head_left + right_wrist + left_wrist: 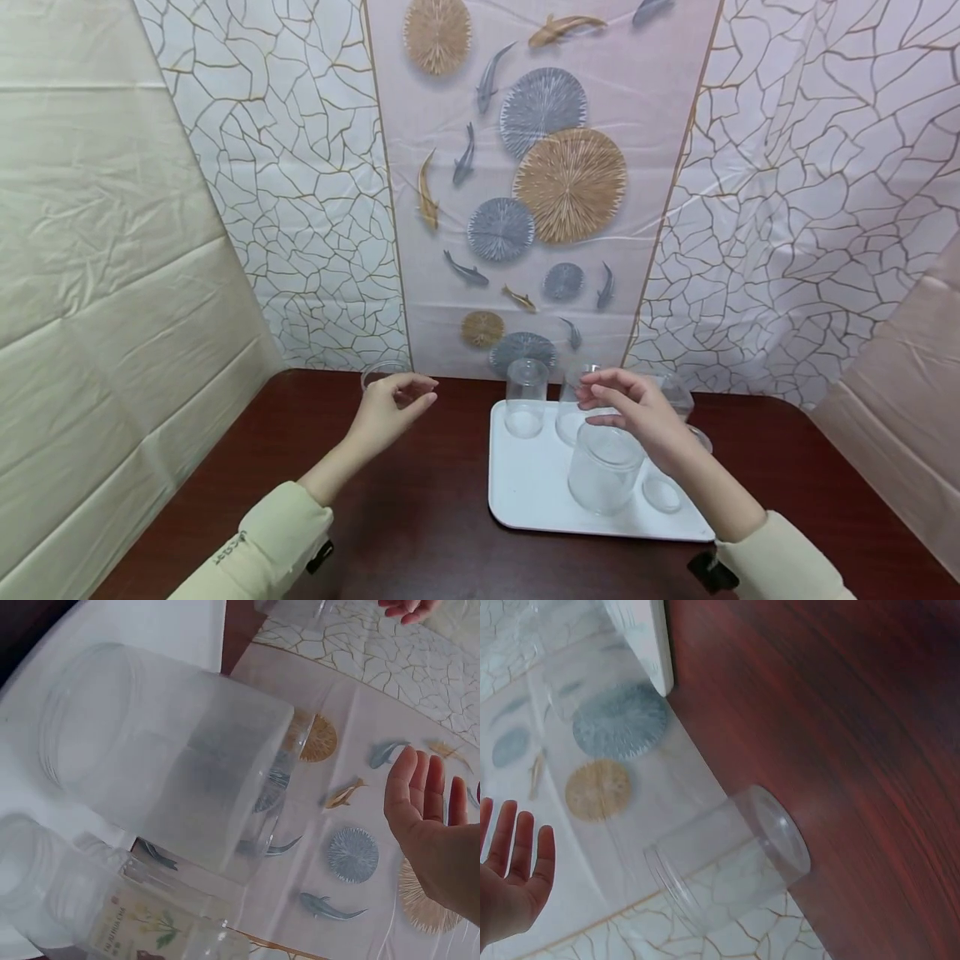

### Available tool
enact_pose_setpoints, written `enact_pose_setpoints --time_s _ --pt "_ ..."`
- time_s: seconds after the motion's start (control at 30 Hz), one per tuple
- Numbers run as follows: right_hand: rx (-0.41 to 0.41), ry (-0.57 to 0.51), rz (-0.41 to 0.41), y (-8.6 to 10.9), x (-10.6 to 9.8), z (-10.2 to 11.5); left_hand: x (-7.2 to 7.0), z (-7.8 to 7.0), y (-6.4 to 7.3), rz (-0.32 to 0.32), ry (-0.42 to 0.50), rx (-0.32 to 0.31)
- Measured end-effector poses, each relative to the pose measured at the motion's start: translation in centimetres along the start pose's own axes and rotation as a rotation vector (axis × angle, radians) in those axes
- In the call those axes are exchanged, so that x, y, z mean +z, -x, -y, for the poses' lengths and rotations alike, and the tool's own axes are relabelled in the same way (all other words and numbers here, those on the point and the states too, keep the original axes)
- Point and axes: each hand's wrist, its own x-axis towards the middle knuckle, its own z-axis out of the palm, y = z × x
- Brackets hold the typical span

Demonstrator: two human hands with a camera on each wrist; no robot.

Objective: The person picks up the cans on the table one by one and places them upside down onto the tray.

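My left hand [392, 408] hovers over the left side of the table, fingers loosely bent and nothing in them. Behind it, partly hidden, stands a clear jar [724, 859], whole in the left wrist view. My right hand [637, 408] hangs above the white tray [525, 492], also holding nothing, thumb and fingers apart. Below it is a wide clear jar [603, 475], upright on the tray. Two narrower clear jars, one at the left [527, 400] and one beside it, stand at the tray's back. The right wrist view shows a jar with a flower-printed label [142, 926].
A round clear lid-like piece [662, 492] lies right of the wide jar, partly beside my forearm. Another clear container [671, 392] stands at the back right behind my right hand. The dark red table [420, 517] meets a patterned cloth wall [450, 350].
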Motion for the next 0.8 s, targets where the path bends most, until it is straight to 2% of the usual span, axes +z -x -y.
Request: enact_pose_setpoints --time_s 0.1,0.33,0.53,0.67,0.8 --pt "0.008 -0.02 0.008 0.3 0.2 -0.3 -0.4 0.7 -0.4 -0.024 0.01 -0.007" --pt "0.034 -0.104 0.035 1.1 0.6 -0.9 -1.4 2.1 -1.4 -0.029 0.009 -0.044" --pt "0.041 -0.158 0.053 1.4 0.6 -1.5 -1.6 3.2 -2.2 -0.031 -0.062 -0.026" --pt "0.04 -0.186 0.073 1.6 0.7 -1.7 -1.7 4.0 -2.8 0.006 -0.166 -0.002" --pt "0.04 -0.197 0.106 1.6 0.8 -1.8 -1.9 4.9 -3.4 0.08 -0.252 -0.026"
